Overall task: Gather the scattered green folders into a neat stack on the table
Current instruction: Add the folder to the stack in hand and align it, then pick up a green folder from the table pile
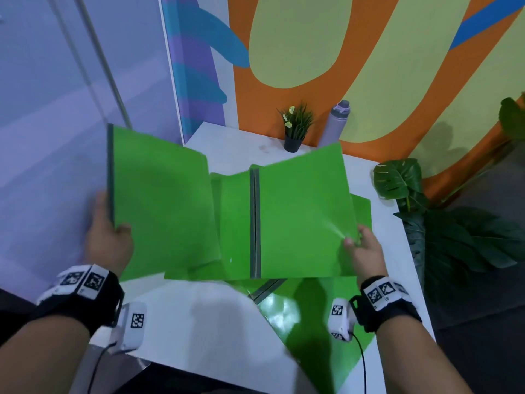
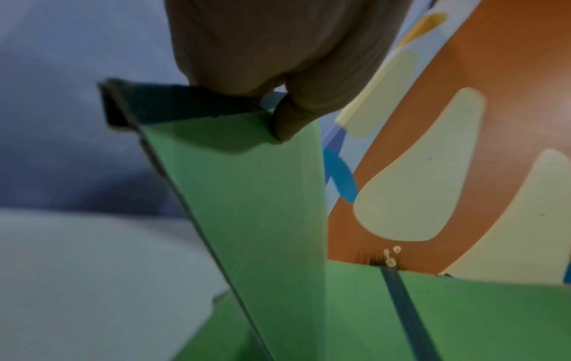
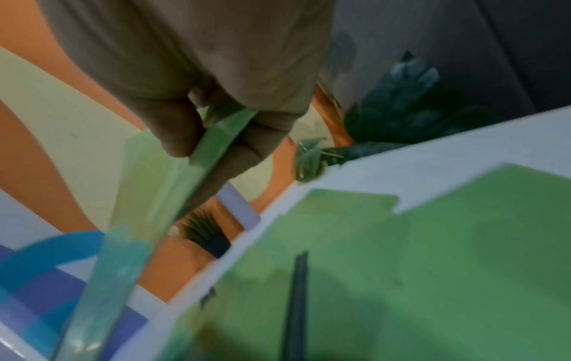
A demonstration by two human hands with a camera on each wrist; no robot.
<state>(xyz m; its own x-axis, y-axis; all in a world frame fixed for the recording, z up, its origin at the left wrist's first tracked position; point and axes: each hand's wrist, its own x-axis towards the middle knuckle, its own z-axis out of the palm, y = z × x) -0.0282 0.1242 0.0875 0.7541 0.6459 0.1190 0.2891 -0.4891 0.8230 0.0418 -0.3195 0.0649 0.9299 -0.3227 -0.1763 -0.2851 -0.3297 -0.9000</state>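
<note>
Several green folders with dark spines are in play. My left hand [image 1: 113, 231] grips one folder [image 1: 162, 206] by its spine edge, tilted and lifted over the table's left side; the thumb [image 2: 287, 117] presses on its cover [image 2: 247, 195]. My right hand [image 1: 356, 237] pinches the right edge of a second folder [image 1: 304, 217], raised above the table; the pinch [image 3: 216, 136] on that folder [image 3: 148, 195] shows in the right wrist view. More folders [image 3: 432, 268] lie flat beneath. Another folder [image 1: 312, 331] lies skewed near the front edge.
The white table [image 1: 199, 322] stands against a painted wall. A small potted plant [image 1: 295, 129] and a grey bottle [image 1: 336, 123] stand at the back. A large leafy plant [image 1: 426, 209] crowds the table's right side.
</note>
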